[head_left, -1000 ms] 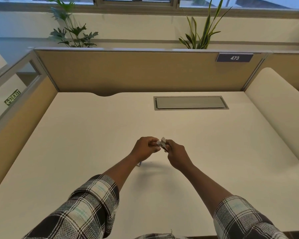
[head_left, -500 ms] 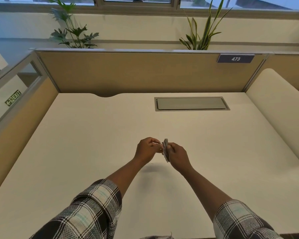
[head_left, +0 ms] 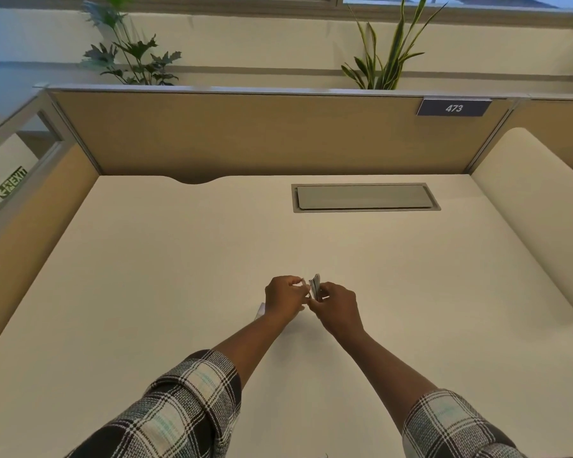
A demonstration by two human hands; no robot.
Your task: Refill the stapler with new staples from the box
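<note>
You're over a wide pale counter point(head_left: 146, 276) boxed in by tan partition panels point(head_left: 245, 133), with a grey hatch cover point(head_left: 364, 197) set into it toward the far right. Writing first: a dark plate point(head_left: 454, 108) on the back panel reads "473", and off to your left a green sign point(head_left: 11, 182) reads "EXIT" with an arrow. Two leafy plants point(head_left: 133, 57) rise behind the partition. Your plaid sleeves point(head_left: 179, 411) come in from below, and both hands meet above the middle of the counter. Your right hand point(head_left: 339, 309) has its fingers curled round the small stapler point(head_left: 315, 287), held up off the surface, its long axis roughly upright with the top end tipped away from you. Your left hand point(head_left: 283, 297) is just beside it, fingers curled, pinching something thin and pale point(head_left: 302, 281) at the tips, too small to identify. A pale corner point(head_left: 260, 311) peeks out from behind your left wrist, on the counter.
</note>
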